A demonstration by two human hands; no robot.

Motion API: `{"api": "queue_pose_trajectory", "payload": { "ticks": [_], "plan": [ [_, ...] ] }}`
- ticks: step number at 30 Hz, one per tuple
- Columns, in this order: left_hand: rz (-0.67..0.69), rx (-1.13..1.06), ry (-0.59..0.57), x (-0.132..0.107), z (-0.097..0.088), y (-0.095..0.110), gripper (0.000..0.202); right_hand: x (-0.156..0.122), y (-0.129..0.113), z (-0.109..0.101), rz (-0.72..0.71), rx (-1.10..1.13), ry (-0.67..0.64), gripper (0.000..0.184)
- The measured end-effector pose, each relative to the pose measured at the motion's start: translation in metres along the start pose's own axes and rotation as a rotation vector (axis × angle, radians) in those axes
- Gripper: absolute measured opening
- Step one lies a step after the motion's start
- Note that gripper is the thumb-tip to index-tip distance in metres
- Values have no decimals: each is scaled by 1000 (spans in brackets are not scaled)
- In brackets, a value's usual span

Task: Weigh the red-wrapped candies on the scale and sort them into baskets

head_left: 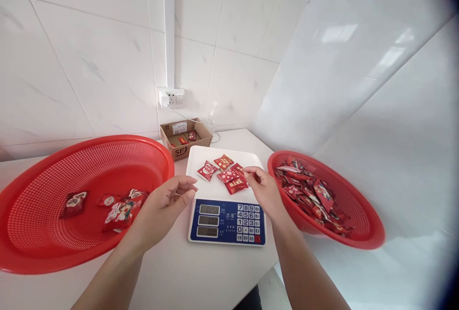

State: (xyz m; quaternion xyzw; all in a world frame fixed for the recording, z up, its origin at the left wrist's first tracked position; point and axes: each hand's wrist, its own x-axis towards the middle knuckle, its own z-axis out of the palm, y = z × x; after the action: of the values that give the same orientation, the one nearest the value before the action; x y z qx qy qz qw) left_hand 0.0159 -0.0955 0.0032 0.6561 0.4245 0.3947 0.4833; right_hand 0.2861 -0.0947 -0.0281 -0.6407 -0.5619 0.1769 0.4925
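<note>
Red packets (236, 186) lie clustered on the white pan (211, 192) of the scale (229, 223), the front and rear ones' long axes slanting away rightward. The right hand (264, 193) meets their right edge; whether it grips, I cannot tell. The left hand (165, 208), loosely curled, holds nothing near the pan's left edge. Bare pan lies leftward and frontward.

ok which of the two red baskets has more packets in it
The basket on the right, beside the right hand: packets are heaped in it, while the left basket holds only a few.
</note>
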Motion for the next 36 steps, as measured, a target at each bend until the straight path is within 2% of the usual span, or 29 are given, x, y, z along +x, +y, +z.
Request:
{"api": "queue_pose_trajectory", "payload": {
  "ticks": [2, 4, 8, 12, 15, 18, 20, 21, 24, 26, 28, 32, 33, 36],
  "plan": [
    [0, 8, -1, 0, 0, -1, 31, -1, -2, 7, -87, -19, -57, 23],
    [-3, 5, -4, -1, 0, -1, 30, 0, -5, 18, -203, -104, -114, 30],
    [8, -16, -15, -1, 1, -2, 29, 6, -17, 45, -353, -415, -212, 29],
    [24, -22, -15, -2, 1, 1, 29, 14, -30, 66, -421, -635, -321, 33],
    [26, -14, -9, -2, -1, 2, 29, 17, -31, 69, -423, -654, -361, 25],
    [33, -13, -1, -2, -2, 3, 28, 13, -25, 57, -386, -510, -286, 20],
    [50, -45, 39, -2, -3, 3, 29, 10, -19, 40, -328, -355, -213, 25],
    [64, -80, 92, -1, -4, 3, 31, 9, -15, 30, -286, -276, -169, 29],
    [117, -252, 350, 1, -10, 5, 42, 4, -6, -4, -97, -61, 9, 34],
    [125, -339, 455, 1, -13, 7, 41, -4, -5, -21, 27, 86, 75, 34],
    [115, -337, 414, 0, -12, 8, 32, -19, -8, -30, 87, 227, 46, 35],
    [45, -116, 53, -10, 1, 9, 25, -57, -25, -28, 120, 330, -146, 45],
    [28, -62, -1, -12, 5, 10, 26, -65, -28, -26, 136, 335, -190, 47],
    [6, 8, 9, -16, 9, 11, 31, -83, -29, -20, 213, 345, -260, 49]
  ]
}}
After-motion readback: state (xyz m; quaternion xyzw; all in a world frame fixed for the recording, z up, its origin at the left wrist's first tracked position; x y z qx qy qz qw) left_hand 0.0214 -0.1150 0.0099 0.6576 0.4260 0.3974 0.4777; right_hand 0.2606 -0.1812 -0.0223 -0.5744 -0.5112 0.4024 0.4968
